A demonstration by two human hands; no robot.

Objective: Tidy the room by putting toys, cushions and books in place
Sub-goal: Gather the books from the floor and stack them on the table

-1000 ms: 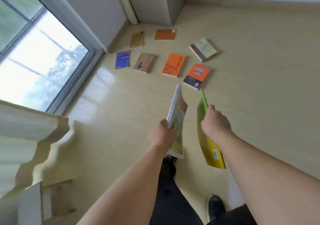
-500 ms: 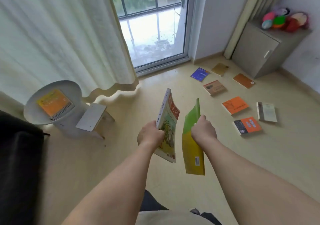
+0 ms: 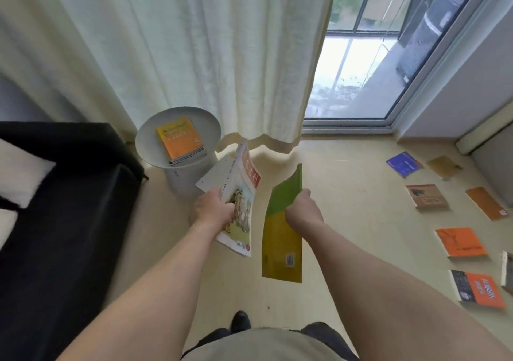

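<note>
Orange and paper-white covers fill our two hands: our left hand (image 3: 212, 210) has its grip curled round the spine edge of the illustrated book (image 3: 241, 202), and our right hand (image 3: 302, 213) pinches the long edge of the green-and-yellow book (image 3: 281, 233), both held upright and just apart from each other.

What has changed in the last second is our heading. A moment ago we faced the scattered books and the cabinet; now we have swung round so the round white side table (image 3: 150, 141) sits at about eleven o'clock, just beyond the left-hand book, with a small stack topped by an orange book (image 3: 179, 138) already lying on that surface. The floor books (image 3: 460, 242) have slid out to three o'clock, well apart from us, and the black sofa (image 3: 69, 194) fills the nine o'clock side beneath the pale curtain (image 3: 194, 41).

We read this as the carry leg of the job: two books collected, the stack on the surface being the likely drop point. At least seven books remain on the floor, so several more trips look necessary.
</note>
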